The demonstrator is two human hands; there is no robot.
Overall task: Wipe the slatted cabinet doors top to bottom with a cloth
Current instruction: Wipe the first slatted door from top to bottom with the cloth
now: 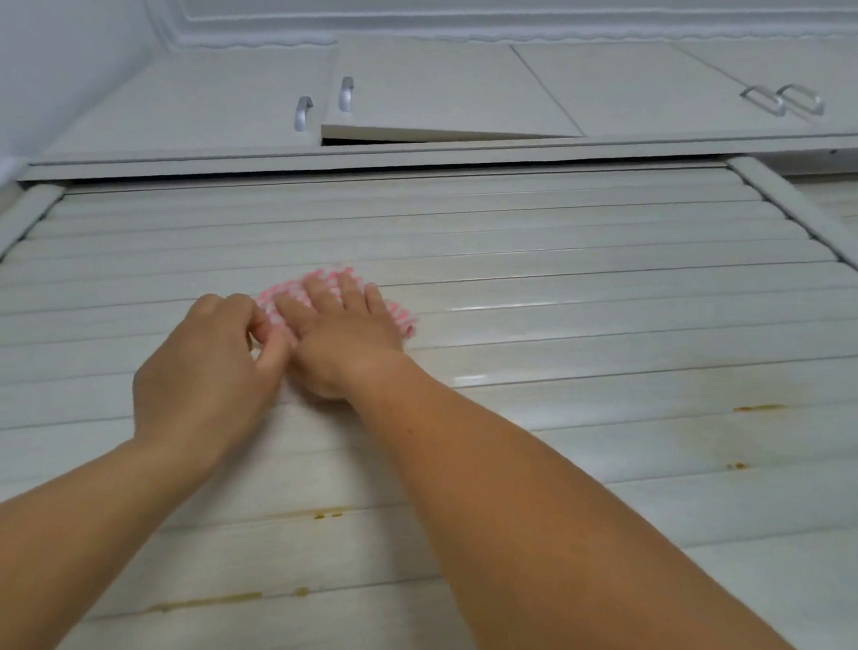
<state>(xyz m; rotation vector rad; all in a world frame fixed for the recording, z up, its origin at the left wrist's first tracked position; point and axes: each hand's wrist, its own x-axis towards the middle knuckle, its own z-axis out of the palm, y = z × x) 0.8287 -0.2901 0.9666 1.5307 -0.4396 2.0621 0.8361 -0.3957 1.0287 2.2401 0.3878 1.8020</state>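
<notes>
Up close, one slatted door (516, 289) fills most of the view, its pale horizontal slats running left to right; a frame post (805, 221) bounds it on the right, and a sliver of a second slatted panel (854, 203) shows beyond that post. Above, farther away, sit four flat upper doors (620, 88); the second from the left (425, 91) hangs slightly ajar, its lower edge standing out from the frame. Four silver handles show on them, two on the left (303, 112) and two on the right (785, 99). A white wall (62, 44) rises on the far left, with moulded trim (476, 22) along the top.

Two bare forearms reach in from the near edge. The right hand (339, 341) lies flat on one cloth (393, 309), pink and white checked, pressing it against the slats around the middle of the door; its fingers (355, 293) are straight and slightly spread. The left hand (207, 365) sits just beside it, touching it, with fingers (266, 338) curled and pinching the cloth's left edge at the right hand's thumb side. Only the cloth's far and right borders peek out from under the hands.

Several small brownish stains mark the nearer slats: two on the right (759, 408), one near the middle (328, 515), and a streak lower left (223, 599).
</notes>
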